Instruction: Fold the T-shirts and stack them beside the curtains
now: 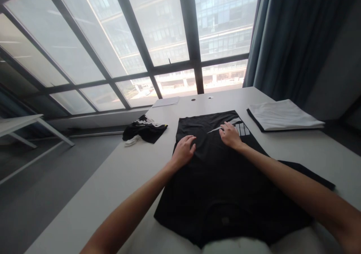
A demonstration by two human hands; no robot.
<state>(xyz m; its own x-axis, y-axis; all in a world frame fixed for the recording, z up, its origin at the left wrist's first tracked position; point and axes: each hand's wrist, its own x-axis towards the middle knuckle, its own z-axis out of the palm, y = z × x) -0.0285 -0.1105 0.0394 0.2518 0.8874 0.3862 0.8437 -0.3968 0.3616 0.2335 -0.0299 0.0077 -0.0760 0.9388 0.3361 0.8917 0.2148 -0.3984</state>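
Note:
A black T-shirt (222, 186) with a white print lies spread flat on the white table (118, 178) in front of me. My left hand (184, 150) rests palm down on the shirt's middle left, fingers slightly curled and apart. My right hand (230, 134) lies flat on the shirt near the white print, fingers stretched out. Neither hand holds anything.
A crumpled black garment (145, 130) with white marks sits at the table's left edge. A folded white and black stack (282, 115) lies at the far right. A flat sheet (166, 102) lies at the table's far end by the large window. A curtain (296, 35) hangs at right.

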